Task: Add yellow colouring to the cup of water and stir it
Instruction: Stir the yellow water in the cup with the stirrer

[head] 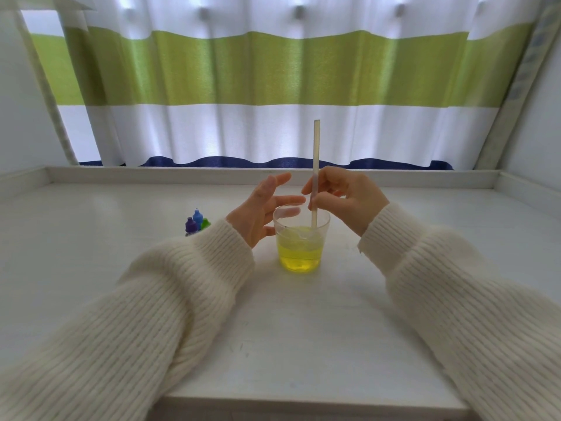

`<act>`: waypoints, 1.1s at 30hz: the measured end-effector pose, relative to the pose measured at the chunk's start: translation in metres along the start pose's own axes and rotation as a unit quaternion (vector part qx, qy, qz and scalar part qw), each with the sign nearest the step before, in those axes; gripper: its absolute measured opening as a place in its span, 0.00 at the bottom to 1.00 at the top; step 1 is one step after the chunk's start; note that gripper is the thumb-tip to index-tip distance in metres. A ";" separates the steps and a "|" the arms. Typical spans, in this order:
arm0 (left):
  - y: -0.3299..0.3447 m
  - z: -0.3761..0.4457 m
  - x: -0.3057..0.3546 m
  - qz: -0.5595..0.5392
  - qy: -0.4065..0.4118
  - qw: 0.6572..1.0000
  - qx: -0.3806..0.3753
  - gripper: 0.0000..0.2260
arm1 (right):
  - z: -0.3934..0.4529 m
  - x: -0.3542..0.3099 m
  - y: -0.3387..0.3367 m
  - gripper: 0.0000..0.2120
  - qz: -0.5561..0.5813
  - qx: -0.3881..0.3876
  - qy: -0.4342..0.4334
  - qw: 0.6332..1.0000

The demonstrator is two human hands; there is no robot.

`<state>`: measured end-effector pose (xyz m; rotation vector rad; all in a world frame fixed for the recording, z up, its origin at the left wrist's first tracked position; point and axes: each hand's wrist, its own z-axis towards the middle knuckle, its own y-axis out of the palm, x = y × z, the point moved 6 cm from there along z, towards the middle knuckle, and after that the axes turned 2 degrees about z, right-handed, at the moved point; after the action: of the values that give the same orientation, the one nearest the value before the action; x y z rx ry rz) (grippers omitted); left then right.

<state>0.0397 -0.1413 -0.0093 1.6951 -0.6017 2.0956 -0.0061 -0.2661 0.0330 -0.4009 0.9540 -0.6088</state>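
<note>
A striped curtain of white, lime green and navy fabric (pixel 273 86) is hanging across the back, at twelve o'clock, above a plain white worktop (pixel 121 299) where a person in a cream ribbed-knit sweater (pixel 170 299) is working. At the centre, a small clear plastic cup (pixel 300 238) is standing upright on the worktop, roughly half full of water already showing yellow. The right hand (pixel 343 199), at two o'clock from the cup, is pinching a long pale translucent stirring stick (pixel 315 165) that is standing nearly upright, its lower end dipping into the liquid. The left hand (pixel 267 208), at ten o'clock from the cup, is lying open with fingers spread and relaxed, reaching just past the rim and gripping nothing; whether it is touching the cup cannot be told. At nine o'clock, small colouring bottles with purple, blue and green caps (pixel 196 223) are clustered behind the left sleeve. The colouring appears to be in, and stirring looks to be the step in hand. With the light cup seemingly unsteadied, a brisk sweep of the stick against its wall could be tipping it or slopping yellow water over the rim.
</note>
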 end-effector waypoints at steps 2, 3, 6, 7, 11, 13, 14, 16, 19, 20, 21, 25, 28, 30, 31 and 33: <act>0.000 0.000 0.000 -0.001 -0.002 1.000 0.003 0.25 | -0.001 -0.001 0.002 0.04 0.036 -0.009 0.006 0.999; 0.000 0.001 0.000 -0.003 -0.003 1.000 0.005 0.26 | -0.001 -0.001 0.004 0.04 0.052 -0.015 0.008 0.998; 0.001 0.000 0.000 -0.009 -0.005 1.000 0.005 0.28 | -0.003 -0.003 0.007 0.05 0.075 -0.028 0.006 0.997; 0.000 0.000 0.000 -0.011 -0.005 1.000 0.005 0.28 | -0.003 -0.003 0.008 0.05 0.076 -0.030 0.004 0.997; 0.001 0.000 0.000 -0.013 -0.006 1.000 0.000 0.26 | -0.002 -0.002 0.009 0.05 0.054 -0.026 -0.006 0.998; 0.001 0.000 0.000 -0.010 -0.005 1.000 -0.004 0.27 | -0.002 -0.002 0.008 0.05 0.033 -0.019 -0.009 0.999; 0.001 0.000 0.000 -0.010 -0.005 1.000 -0.004 0.27 | -0.001 -0.001 0.007 0.05 0.020 -0.014 -0.011 1.000; 0.001 0.000 0.000 -0.010 -0.007 1.000 -0.001 0.28 | 0.000 -0.001 0.005 0.05 -0.005 -0.004 -0.017 1.000; 0.000 0.001 0.000 -0.003 -0.006 1.000 0.007 0.28 | 0.001 0.000 0.001 0.05 -0.039 0.010 -0.025 0.999; 0.000 0.001 0.000 0.000 -0.006 1.000 0.008 0.28 | 0.001 0.000 0.000 0.05 -0.057 0.012 -0.029 0.998; 0.001 0.001 0.000 0.002 -0.006 1.000 0.007 0.28 | 0.001 0.000 -0.001 0.05 -0.074 0.013 -0.034 0.997; 0.001 0.000 0.002 0.002 -0.005 1.000 0.003 0.27 | 0.000 -0.002 -0.002 0.05 -0.085 0.011 -0.045 0.995; 0.001 0.000 0.001 0.003 -0.003 1.000 0.004 0.27 | 0.000 -0.003 -0.003 0.05 -0.084 0.009 -0.041 0.996; 0.001 0.000 0.001 0.002 -0.003 1.000 0.004 0.26 | -0.001 -0.003 -0.003 0.04 -0.079 0.010 -0.037 0.996; 0.001 -0.001 0.001 0.001 -0.003 1.000 0.005 0.26 | -0.001 -0.004 -0.003 0.04 -0.074 0.010 -0.036 0.997; 0.001 0.000 0.001 0.000 -0.005 1.000 0.007 0.26 | -0.001 -0.003 -0.003 0.04 -0.061 0.010 -0.030 0.998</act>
<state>0.0388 -0.1417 -0.0085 1.7132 -0.5908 2.0981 -0.0098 -0.2664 0.0362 -0.4585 0.8695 -0.7129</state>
